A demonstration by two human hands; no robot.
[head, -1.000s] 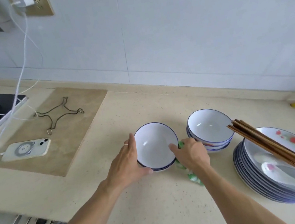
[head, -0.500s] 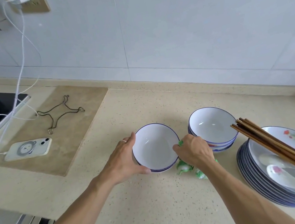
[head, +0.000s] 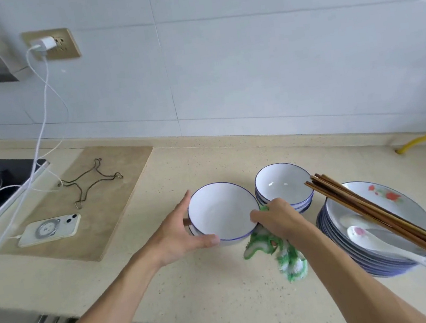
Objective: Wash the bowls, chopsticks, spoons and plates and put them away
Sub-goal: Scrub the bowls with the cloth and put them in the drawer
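Both hands grip white bowl [head: 223,212], now tilted, lifted; left hand [head: 178,237] near rim, right hand [head: 277,216] also clutching green cloth [head: 288,257].

The left hand [head: 181,235] cups the left side of the bowl [head: 223,212], thumb under its near rim; the right hand [head: 279,219] pinches its right rim, fingers curled.

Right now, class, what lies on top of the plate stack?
On the plates lie brown chopsticks, reaching past the rim at both ends, and a white spoon. The lower plates show only their edges; their faces are covered.
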